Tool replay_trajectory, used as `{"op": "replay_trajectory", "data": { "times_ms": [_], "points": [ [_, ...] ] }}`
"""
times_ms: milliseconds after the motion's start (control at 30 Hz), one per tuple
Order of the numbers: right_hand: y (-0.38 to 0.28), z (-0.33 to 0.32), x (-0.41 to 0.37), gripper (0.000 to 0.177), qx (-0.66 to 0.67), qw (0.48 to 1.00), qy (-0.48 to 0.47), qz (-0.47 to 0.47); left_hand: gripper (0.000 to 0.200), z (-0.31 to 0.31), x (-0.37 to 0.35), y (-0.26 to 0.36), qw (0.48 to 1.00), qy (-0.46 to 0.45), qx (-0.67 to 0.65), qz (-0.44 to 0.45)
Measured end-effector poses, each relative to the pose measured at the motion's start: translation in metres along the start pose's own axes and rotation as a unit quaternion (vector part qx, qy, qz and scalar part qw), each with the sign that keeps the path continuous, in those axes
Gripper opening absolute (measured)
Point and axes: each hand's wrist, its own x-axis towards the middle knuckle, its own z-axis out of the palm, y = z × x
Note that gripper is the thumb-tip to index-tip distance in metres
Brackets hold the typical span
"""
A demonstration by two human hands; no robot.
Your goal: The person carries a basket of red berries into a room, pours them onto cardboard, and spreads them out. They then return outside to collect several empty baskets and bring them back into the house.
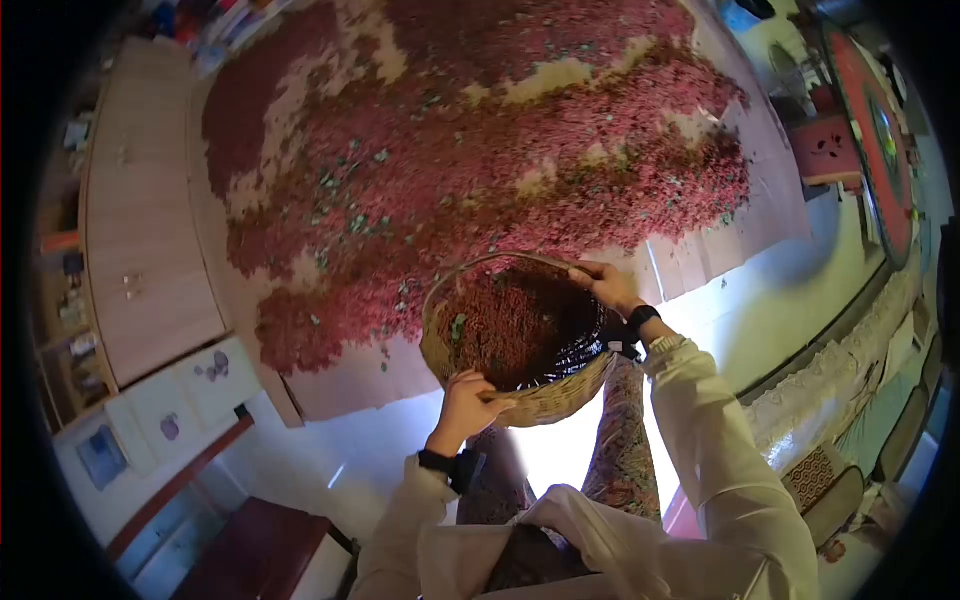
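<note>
A round woven basket (560, 398) is held in front of my body, tilted so its inside shows. Small reddish-brown, peppercorn-like grains (490, 322) lie in its left part, with a green leaf among them. The basket's dark inner bottom shows at the right. My left hand (463, 408) is closed on the near-left rim. On the far-right rim, my right hand (610, 288) grips with the thumb and fingers around the edge. Beyond the basket, a wide layer of red, similar-looking material (480, 170) with scattered green leaves covers pale sheets (350, 385) on the floor.
A wooden cabinet (150, 200) stands at the left, above white drawers or panels. A dark red stool or box (255, 550) is at the lower left. A lace-covered sofa (820, 400) runs along the right, with a round red panel (870, 140) farther back.
</note>
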Motion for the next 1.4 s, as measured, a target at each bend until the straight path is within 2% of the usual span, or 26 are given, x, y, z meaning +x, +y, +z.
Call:
{"op": "replay_trajectory", "data": {
  "times_ms": [67,167,200,233,300,367,433,500,533,633,667,700,767,800,900,933,967,1000,1033,1067,1133,1167,1200,1233,1300,1400],
  "points": [
    [0.009,-0.032,0.004,0.043,-0.016,1.000,0.016,0.006,0.029,0.018,0.018,0.038,1.000,0.023,0.015,-0.006],
    [0.036,-0.085,0.023,0.043,0.004,0.999,-0.017,0.043,0.030,0.069,0.060,0.048,0.998,0.008,-0.002,-0.060],
    [0.030,-0.101,0.020,0.044,-0.023,0.999,0.010,0.043,0.030,0.073,0.071,0.056,0.997,-0.016,0.041,-0.058],
    [0.034,-0.117,0.021,0.044,-0.040,0.999,0.026,0.013,0.030,0.078,0.078,0.071,0.999,0.010,0.039,-0.036],
    [0.045,-0.151,0.016,0.045,0.011,1.000,-0.008,-0.002,0.031,0.102,0.088,0.097,0.997,-0.007,0.069,-0.030],
    [0.064,-0.174,0.026,0.047,0.094,0.994,-0.046,0.041,0.032,0.120,0.111,0.111,0.998,0.005,0.049,-0.038],
    [0.069,-0.194,0.027,0.046,-0.025,0.999,0.027,-0.025,0.031,0.123,0.128,0.126,0.999,-0.002,0.024,-0.048],
    [0.074,-0.216,0.022,0.045,0.055,0.998,-0.014,0.006,0.030,0.142,0.127,0.139,0.997,0.025,0.063,0.026],
    [0.065,-0.229,0.017,0.045,0.053,0.997,-0.032,0.038,0.031,0.148,0.132,0.145,1.000,0.006,0.019,-0.024],
    [0.063,-0.245,0.021,0.043,-0.057,0.998,0.021,0.005,0.031,0.141,0.142,0.166,0.999,-0.012,0.046,-0.009],
    [0.053,-0.253,0.016,0.046,-0.027,0.999,-0.015,0.018,0.028,0.140,0.144,0.181,0.999,0.013,0.039,0.015],
    [0.067,-0.251,0.011,0.046,-0.023,0.999,-0.018,0.030,0.028,0.150,0.141,0.175,0.999,0.003,0.035,0.007],
    [0.076,-0.253,0.020,0.043,0.106,0.991,-0.056,0.063,0.026,0.166,0.148,0.155,0.999,0.008,0.046,0.007],
    [0.073,-0.253,0.024,0.043,0.046,0.997,-0.033,0.056,0.025,0.165,0.150,0.151,0.999,-0.016,0.011,-0.044],
    [0.050,-0.260,0.022,0.042,-0.026,0.998,-0.049,0.031,0.027,0.159,0.139,0.160,0.999,0.001,0.026,-0.026],
    [0.049,-0.261,0.028,0.042,-0.029,0.998,-0.049,0.030,0.027,0.149,0.134,0.178,0.998,-0.005,0.033,-0.046],
    [0.049,-0.257,0.029,0.043,0.000,0.998,-0.062,0.011,0.028,0.145,0.130,0.182,0.999,0.035,0.032,-0.019],
    [0.056,-0.248,0.016,0.044,0.033,0.996,-0.078,0.004,0.028,0.150,0.126,0.171,0.999,0.023,0.027,-0.033],
    [0.051,-0.238,0.012,0.044,0.043,0.994,-0.075,0.066,0.028,0.158,0.125,0.153,0.999,0.019,0.025,-0.041],
    [0.053,-0.229,0.019,0.044,0.002,0.998,-0.050,0.043,0.029,0.160,0.119,0.130,0.996,-0.025,0.026,-0.085],
    [0.071,-0.212,0.029,0.043,-0.048,0.998,-0.027,-0.001,0.029,0.143,0.120,0.132,0.998,0.000,0.020,-0.063],
    [0.075,-0.206,0.033,0.044,0.037,0.996,-0.077,0.024,0.029,0.139,0.110,0.129,0.997,-0.003,0.039,-0.066],
    [0.067,-0.200,0.022,0.044,0.026,0.997,-0.075,0.010,0.028,0.129,0.108,0.138,0.995,-0.018,0.060,-0.074],
    [0.050,-0.199,0.024,0.044,0.009,0.997,-0.070,-0.016,0.028,0.120,0.106,0.147,0.996,-0.004,0.094,0.002],
    [0.055,-0.193,0.033,0.045,0.009,0.998,-0.067,-0.008,0.028,0.118,0.100,0.152,0.996,0.039,0.065,-0.038],
    [0.040,-0.184,0.026,0.044,-0.011,0.999,-0.050,0.008,0.028,0.125,0.103,0.122,0.997,0.016,0.067,-0.038]
  ]
}}
